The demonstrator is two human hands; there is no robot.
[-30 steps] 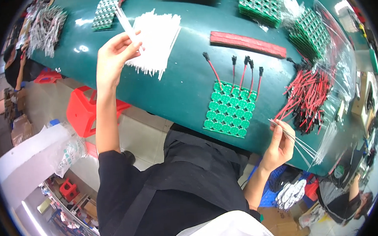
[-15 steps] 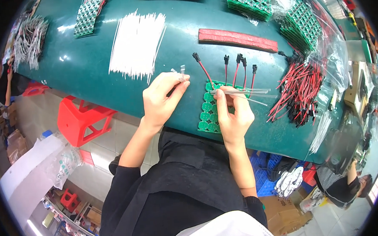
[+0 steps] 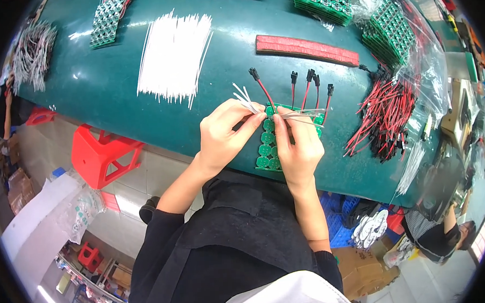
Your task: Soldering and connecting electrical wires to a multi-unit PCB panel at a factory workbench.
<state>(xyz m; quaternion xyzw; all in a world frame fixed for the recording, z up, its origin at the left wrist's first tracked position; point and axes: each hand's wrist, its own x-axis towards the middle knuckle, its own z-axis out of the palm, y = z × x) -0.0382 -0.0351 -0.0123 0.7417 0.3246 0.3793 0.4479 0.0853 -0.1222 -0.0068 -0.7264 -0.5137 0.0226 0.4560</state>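
Over a green circuit board panel (image 3: 265, 150) my two hands meet, fingertips almost touching. My left hand (image 3: 225, 133) is closed in a pinch on a few short white wires that stick up from its fingers. Another small bunch of thin white wires (image 3: 306, 113) is pinched in my right hand (image 3: 298, 140), its ends pointing right. Several red-and-black leads with black connectors (image 3: 310, 75) stand up along the panel's far side. My right hand covers much of the panel, so its right part is mostly hidden.
A pile of white wires (image 3: 174, 56) lies beyond my left hand. Behind the panel is a long red block (image 3: 307, 50). To the right are a heap of red-and-black leads (image 3: 380, 117) and stacked circuit boards (image 3: 388, 33). A red stool (image 3: 97, 153) stands left of the table.
My left hand has moved right to meet my right hand, and the wires in it now point up and left. My right hand has shifted only slightly.
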